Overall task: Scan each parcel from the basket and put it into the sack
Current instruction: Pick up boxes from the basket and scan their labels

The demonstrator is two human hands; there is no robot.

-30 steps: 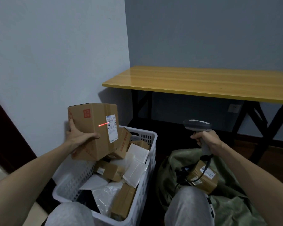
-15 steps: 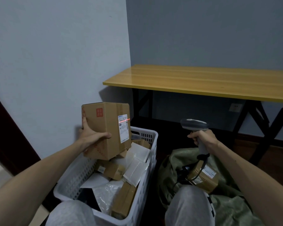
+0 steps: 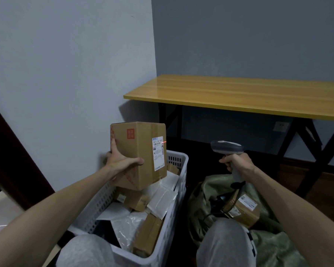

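**Cardboard box (image 3: 137,157) drifts right across the beam**

Shifted rightward over the last second, it hangs above the white basket's (image 3: 178,199) far end, the scanner's (image 3: 227,148) red line clipping only the right edge of its shipping label (image 3: 158,153). Left hand (image 3: 121,162) spans one corner, thumb on the front face, fingers on the left side. Right hand (image 3: 237,162), right of the basket above the green sack (image 3: 274,245), curls its fingers round the scanner grip. Stiff, apparently light enough for one hand; smooth card could slip, so hold opposite faces, clear of the label.
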